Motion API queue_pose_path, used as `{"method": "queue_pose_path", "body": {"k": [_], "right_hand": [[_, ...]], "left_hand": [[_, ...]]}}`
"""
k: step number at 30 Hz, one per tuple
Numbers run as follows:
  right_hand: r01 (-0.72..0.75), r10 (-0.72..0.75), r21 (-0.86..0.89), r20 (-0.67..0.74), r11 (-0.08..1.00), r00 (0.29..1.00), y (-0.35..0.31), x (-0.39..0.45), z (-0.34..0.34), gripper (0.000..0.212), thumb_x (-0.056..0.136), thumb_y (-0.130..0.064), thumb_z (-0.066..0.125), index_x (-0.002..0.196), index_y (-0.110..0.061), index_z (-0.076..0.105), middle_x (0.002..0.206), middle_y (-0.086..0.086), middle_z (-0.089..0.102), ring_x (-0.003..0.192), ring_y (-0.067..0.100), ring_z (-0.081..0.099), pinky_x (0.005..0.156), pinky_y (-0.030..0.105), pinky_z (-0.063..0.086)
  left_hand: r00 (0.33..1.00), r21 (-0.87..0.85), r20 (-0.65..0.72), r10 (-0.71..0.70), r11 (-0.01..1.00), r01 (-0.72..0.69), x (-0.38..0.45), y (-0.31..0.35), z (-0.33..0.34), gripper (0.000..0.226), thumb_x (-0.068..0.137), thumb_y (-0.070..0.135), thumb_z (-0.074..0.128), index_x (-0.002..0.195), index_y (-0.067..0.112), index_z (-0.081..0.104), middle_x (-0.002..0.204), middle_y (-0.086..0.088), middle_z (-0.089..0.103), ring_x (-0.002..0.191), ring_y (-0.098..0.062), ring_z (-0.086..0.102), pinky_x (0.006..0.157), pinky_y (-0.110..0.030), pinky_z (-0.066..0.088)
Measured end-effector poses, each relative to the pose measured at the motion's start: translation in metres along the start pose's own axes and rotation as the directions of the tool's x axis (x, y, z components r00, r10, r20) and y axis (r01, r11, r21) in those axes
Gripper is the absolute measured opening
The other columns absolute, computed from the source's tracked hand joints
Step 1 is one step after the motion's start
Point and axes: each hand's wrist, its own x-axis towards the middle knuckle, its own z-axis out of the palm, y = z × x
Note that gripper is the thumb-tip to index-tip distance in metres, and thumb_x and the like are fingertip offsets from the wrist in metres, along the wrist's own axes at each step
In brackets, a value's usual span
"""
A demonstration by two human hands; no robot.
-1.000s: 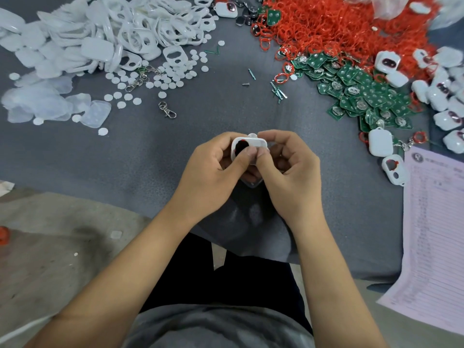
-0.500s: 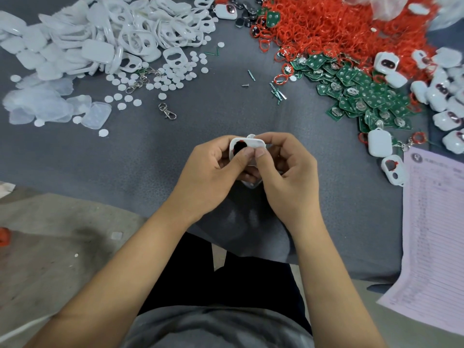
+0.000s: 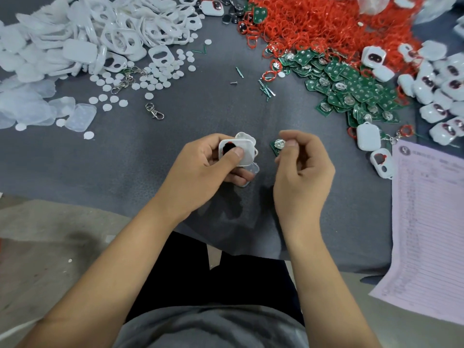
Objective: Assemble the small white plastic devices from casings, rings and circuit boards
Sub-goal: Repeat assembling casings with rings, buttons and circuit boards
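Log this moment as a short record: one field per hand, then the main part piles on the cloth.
left hand: grips a white casing, thumb pressed on its face
right hand: pinches a green circuit board, apart from the casing
casing pile: far left
red rings: far, right of centre
loose boards: right, below the rings
finished white devices: right edge
paper sheet: near right

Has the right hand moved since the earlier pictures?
Yes. The right hand has pulled away rightward from the white casing, toward the printed sheet, and now pinches a green circuit board.
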Motion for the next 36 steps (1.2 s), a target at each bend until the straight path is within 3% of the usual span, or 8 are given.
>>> {"method": "queue_pose_path", "body": {"k": [3,5,11,17,22,29,33,36], "right_hand": [[0.035,-0.043,-0.240,-0.031,0.970,0.999,0.004,0.003,-0.005,0.038,0.097,-0.008,0.057,0.134,-0.020,0.057,0.102,-0.005,0.061,0.092,0.013,0.050,0.081,0.019,0.041],[0.041,-0.041,-0.445,0.009,0.895,0.999,0.009,0.007,-0.008,0.049,0.096,-0.014,0.062,0.144,-0.014,0.051,0.124,0.007,0.057,0.113,0.028,0.045,0.101,0.032,0.036],[0.088,0.006,-0.710,0.129,0.699,0.992,0.009,0.007,0.000,0.044,0.101,-0.036,0.062,0.138,-0.015,0.062,0.129,0.014,0.052,0.120,0.037,0.045,0.098,0.043,0.032],[0.063,0.031,-0.708,0.119,0.704,0.992,0.009,0.007,0.000,0.037,0.102,-0.033,0.061,0.135,-0.015,0.062,0.127,0.013,0.056,0.118,0.036,0.049,0.097,0.041,0.033],[0.060,0.018,-0.547,0.136,0.835,0.991,0.008,0.008,-0.005,0.027,0.097,-0.023,0.070,0.123,-0.016,0.068,0.109,0.009,0.061,0.103,0.030,0.057,0.094,0.044,0.044],[0.018,-0.009,-0.187,0.045,0.982,0.999,0.002,0.004,-0.009,0.014,0.098,-0.015,0.067,0.101,-0.026,0.060,0.082,-0.013,0.059,0.069,0.003,0.053,0.067,0.012,0.040],[0.038,-0.007,-0.424,0.076,0.905,0.997,0.009,0.005,-0.007,0.015,0.098,-0.021,0.066,0.113,-0.023,0.068,0.096,-0.008,0.069,0.096,0.021,0.058,0.085,0.040,0.047],[0.095,-0.064,-0.565,0.074,0.819,0.995,0.009,0.003,-0.003,0.023,0.096,-0.024,0.067,0.117,-0.019,0.072,0.111,0.005,0.066,0.111,0.034,0.051,0.094,0.043,0.038]], "left_hand": [[0.998,0.034,0.057,-0.008,0.999,0.006,0.001,0.002,-0.003,0.015,0.107,0.011,0.055,0.116,0.006,0.066,0.098,-0.007,0.079,0.071,-0.023,0.077,0.064,-0.023,0.060],[0.997,0.045,0.081,-0.011,0.999,0.007,0.002,0.003,-0.005,0.016,0.108,0.011,0.054,0.117,0.005,0.066,0.099,-0.008,0.079,0.070,-0.023,0.076,0.064,-0.023,0.059],[0.997,0.022,0.080,-0.006,1.000,0.004,0.003,0.001,-0.005,0.018,0.109,0.013,0.053,0.118,0.009,0.068,0.100,-0.009,0.079,0.073,-0.022,0.077,0.067,-0.023,0.060],[0.997,-0.104,0.056,-0.047,0.993,0.052,0.005,0.001,-0.004,0.033,0.110,0.018,0.040,0.114,0.013,0.073,0.101,-0.015,0.078,0.075,-0.027,0.077,0.067,-0.025,0.060],[0.992,-0.221,0.064,-0.112,0.967,0.124,0.010,0.003,-0.004,0.047,0.111,0.021,0.027,0.111,0.010,0.072,0.099,-0.021,0.078,0.074,-0.030,0.077,0.064,-0.028,0.060],[0.993,-0.229,0.056,-0.109,0.966,0.119,0.009,0.004,-0.004,0.049,0.112,0.021,0.024,0.111,0.008,0.071,0.100,-0.021,0.078,0.075,-0.030,0.077,0.065,-0.028,0.060],[0.997,-0.276,-0.016,-0.071,0.959,0.064,0.008,0.003,-0.003,0.045,0.111,0.018,0.024,0.115,0.006,0.068,0.098,-0.019,0.078,0.077,-0.029,0.077,0.067,-0.028,0.060],[0.993,-0.321,-0.104,-0.059,0.947,0.023,0.007,0.002,-0.001,0.041,0.111,0.018,0.026,0.117,0.005,0.064,0.097,-0.016,0.077,0.078,-0.030,0.077,0.068,-0.030,0.061]]}}
